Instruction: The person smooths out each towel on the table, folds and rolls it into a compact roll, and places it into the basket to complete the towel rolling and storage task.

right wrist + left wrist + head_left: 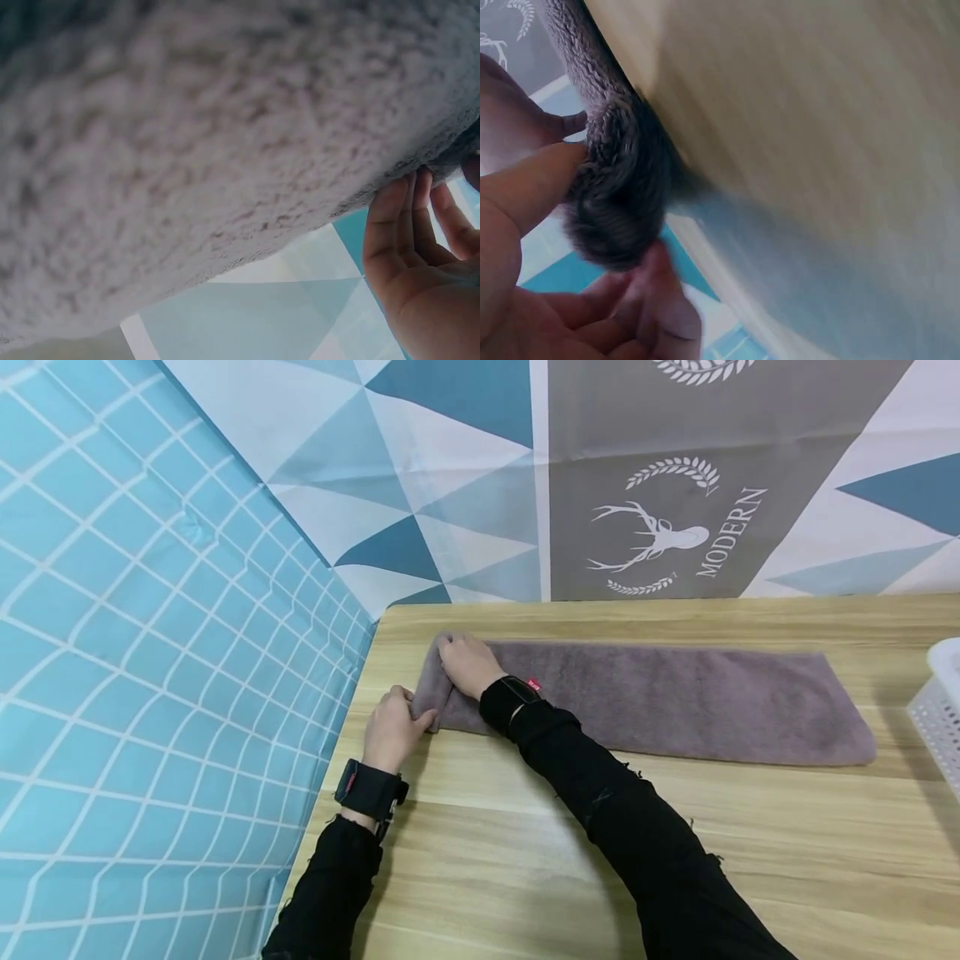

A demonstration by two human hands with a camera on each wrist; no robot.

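Note:
A grey-mauve towel point(675, 706), folded into a long strip, lies across the back of the wooden table with its left end turned over into a thick roll. At the near corner of that rolled end, my left hand point(392, 727) pinches the towel between thumb and fingers; the left wrist view shows the roll's spiral end point(619, 202) between them. My right hand point(468, 664) grips the far corner of the same end, its fingertips partly hidden by the pile. In the right wrist view the towel fills most of the picture, with the right hand point(420, 277) at its edge.
A white perforated basket point(941, 718) stands at the table's right edge. Blue checked cloth point(172, 652) hangs along the left side, and a patterned cloth point(480, 485) rises behind the table point(480, 843). A small red tag point(533, 684) shows on the towel beside the right wrist.

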